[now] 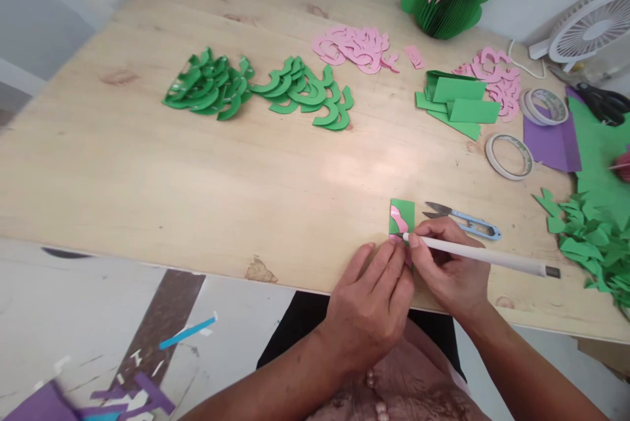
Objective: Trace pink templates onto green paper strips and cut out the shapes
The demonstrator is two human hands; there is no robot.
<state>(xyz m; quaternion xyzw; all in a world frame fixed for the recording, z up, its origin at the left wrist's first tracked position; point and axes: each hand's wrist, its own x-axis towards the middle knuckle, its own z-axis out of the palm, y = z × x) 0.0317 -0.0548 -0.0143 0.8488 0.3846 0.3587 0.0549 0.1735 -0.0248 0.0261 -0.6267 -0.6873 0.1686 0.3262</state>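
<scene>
Right fingers (pixel 420 254) pinch a pen-shaped tool (pixel 482 254); left fingers (pixel 380 263), bunched, press green paper (pixel 404 208); print on nearest tape roll (pixel 527 160) is illegible.

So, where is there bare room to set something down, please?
The table has a wide free patch between its left edge, the green curved pieces and the left hand. The right side is crowded: tape rolls, scissors, green scraps.

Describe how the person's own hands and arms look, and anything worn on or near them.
The left hand and right hand are ungloved, with no ring, watch or bracelet visible. Both forearms are bare as far as they show; no sleeve is in view. Between them is a dusty-pink top with round beads or buttons.
</scene>
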